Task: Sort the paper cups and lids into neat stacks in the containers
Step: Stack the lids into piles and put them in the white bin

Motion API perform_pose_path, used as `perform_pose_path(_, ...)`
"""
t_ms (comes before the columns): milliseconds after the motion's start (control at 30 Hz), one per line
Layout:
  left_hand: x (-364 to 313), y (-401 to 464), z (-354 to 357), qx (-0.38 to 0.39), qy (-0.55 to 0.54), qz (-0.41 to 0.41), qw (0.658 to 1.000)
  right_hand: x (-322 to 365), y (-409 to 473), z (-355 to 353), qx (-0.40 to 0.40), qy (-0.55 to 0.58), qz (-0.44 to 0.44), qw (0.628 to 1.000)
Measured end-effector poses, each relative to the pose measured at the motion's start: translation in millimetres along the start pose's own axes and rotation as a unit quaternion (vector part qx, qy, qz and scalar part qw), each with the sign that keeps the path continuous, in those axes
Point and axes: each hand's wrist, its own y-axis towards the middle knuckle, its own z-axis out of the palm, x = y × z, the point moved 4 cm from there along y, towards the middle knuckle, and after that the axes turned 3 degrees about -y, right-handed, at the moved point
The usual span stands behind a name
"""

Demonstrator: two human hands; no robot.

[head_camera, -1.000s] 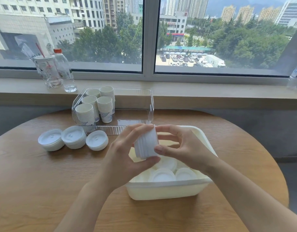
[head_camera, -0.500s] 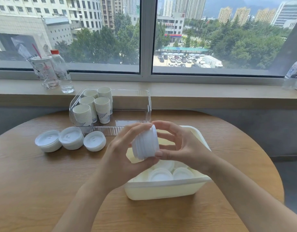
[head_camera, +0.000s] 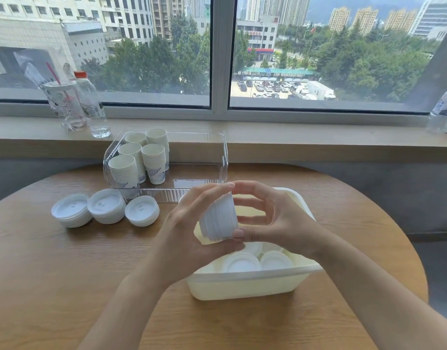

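Note:
Both hands hold a stack of white lids (head_camera: 218,218) on its side above the cream tub (head_camera: 245,286). My left hand (head_camera: 189,231) cups the stack from the left, fingers over its top and thumb under it. My right hand (head_camera: 275,223) pinches its right end with thumb and curled fingers. Loose white lids (head_camera: 257,260) lie inside the tub. A clear container (head_camera: 223,157) behind holds several stacks of paper cups (head_camera: 139,157) in its left part. Three lid stacks (head_camera: 105,208) sit on the table to the left.
The round wooden table (head_camera: 53,274) stands against a windowsill. On the sill at the left are a plastic drink cup with a red straw (head_camera: 64,104) and a water bottle (head_camera: 92,104). Another bottle (head_camera: 444,109) lies at the sill's far right.
The lid stack has tilted slightly in my hands, and my right thumb has shifted along its lower edge. The view has drifted a little; nothing else moved.

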Motion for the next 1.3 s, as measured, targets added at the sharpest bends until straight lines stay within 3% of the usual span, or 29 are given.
perform_pose_path(133,5,-1,0,0.001,0.02,0.001,1.0,-7,2,-1,0.007,-0.011,0.007,1.0)
perform_pose_path(267,15,-7,-7,-0.008,0.044,-0.019,0.999,-21,1,-13,0.004,-0.105,0.066,0.992)
perform_pose_path(400,22,-12,-10,-0.003,0.04,-0.035,0.999,-42,-2,-19,0.089,-0.304,0.153,0.936)
perform_pose_path(533,24,-12,-10,0.004,0.043,-0.039,0.998,-60,-6,-12,0.185,-0.408,0.218,0.867)
perform_pose_path(800,22,-14,-11,0.007,0.045,-0.047,0.998,-70,-9,-6,0.231,-0.429,0.231,0.842)
perform_pose_path(900,22,-15,-11,0.01,0.041,-0.05,0.998,-69,-6,-11,0.179,-0.428,0.225,0.857)
perform_pose_path(1067,22,-13,-10,0.006,0.037,-0.047,0.998,-52,2,-25,0.005,-0.36,0.159,0.919)
perform_pose_path(1167,20,-11,-10,0.002,0.031,-0.044,0.999,-40,5,-31,-0.097,-0.321,0.106,0.936)
perform_pose_path(1300,17,-9,-11,-0.009,0.031,-0.043,0.999,-26,7,-34,-0.181,-0.198,0.069,0.961)
